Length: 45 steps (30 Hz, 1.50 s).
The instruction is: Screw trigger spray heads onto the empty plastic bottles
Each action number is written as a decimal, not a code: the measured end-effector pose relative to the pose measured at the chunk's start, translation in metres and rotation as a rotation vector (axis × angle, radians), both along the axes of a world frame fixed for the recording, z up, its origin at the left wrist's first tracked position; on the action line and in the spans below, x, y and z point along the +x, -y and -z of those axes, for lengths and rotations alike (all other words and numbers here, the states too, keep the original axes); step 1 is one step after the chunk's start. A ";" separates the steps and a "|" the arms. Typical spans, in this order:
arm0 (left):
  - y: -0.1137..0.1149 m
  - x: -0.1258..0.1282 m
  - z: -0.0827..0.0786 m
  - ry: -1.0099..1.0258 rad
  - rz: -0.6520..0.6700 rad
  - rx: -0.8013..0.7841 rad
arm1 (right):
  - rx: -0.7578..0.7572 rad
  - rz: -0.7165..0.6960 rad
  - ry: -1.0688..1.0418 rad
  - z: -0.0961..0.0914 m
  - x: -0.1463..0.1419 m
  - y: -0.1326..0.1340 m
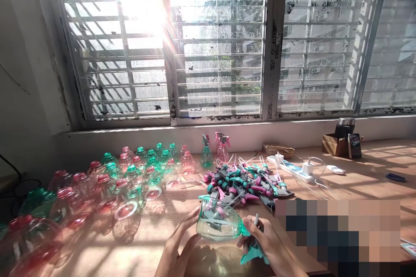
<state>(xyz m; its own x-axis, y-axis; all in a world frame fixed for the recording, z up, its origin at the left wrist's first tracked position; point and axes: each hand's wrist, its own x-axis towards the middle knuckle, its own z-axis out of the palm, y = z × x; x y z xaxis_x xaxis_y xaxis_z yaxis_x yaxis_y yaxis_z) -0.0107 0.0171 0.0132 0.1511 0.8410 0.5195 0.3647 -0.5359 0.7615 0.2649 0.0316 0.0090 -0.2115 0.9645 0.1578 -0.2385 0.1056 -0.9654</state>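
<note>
My left hand (178, 242) wraps its fingers round the body of a clear green spray bottle (218, 224), which lies on its side above the wooden table (357, 181). At the bottle's neck, my right hand (267, 242) grips a teal trigger spray head (252, 253). A grey part of the head shows between the fingers. Just beyond both hands lies a heap of loose pink, teal and grey trigger heads (245, 181) with thin dip tubes sticking out.
Several empty pink and green bottles (123, 177) crowd the table's left side. Two bottles with spray heads fitted (214, 151) stand by the window sill. A white power strip (292, 169), a charger, a small box (334, 143) and a dark jar sit at the right.
</note>
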 end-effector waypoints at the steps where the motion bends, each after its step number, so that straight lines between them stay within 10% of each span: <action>1: 0.002 0.001 -0.001 0.007 0.012 -0.039 | 0.001 -0.002 0.002 0.001 0.000 -0.001; 22: 0.003 0.010 0.015 0.235 0.154 -0.152 | 0.099 -0.056 0.067 0.004 0.002 -0.001; 28: -0.003 0.000 0.015 0.192 0.114 -0.166 | 0.208 0.140 0.298 0.010 0.010 0.005; 36: 0.007 0.002 0.007 0.354 0.180 -0.276 | 0.159 -0.099 0.100 0.004 0.007 0.006; 45: 0.000 0.000 0.010 0.341 0.278 -0.257 | 0.338 0.115 0.395 0.001 0.005 0.008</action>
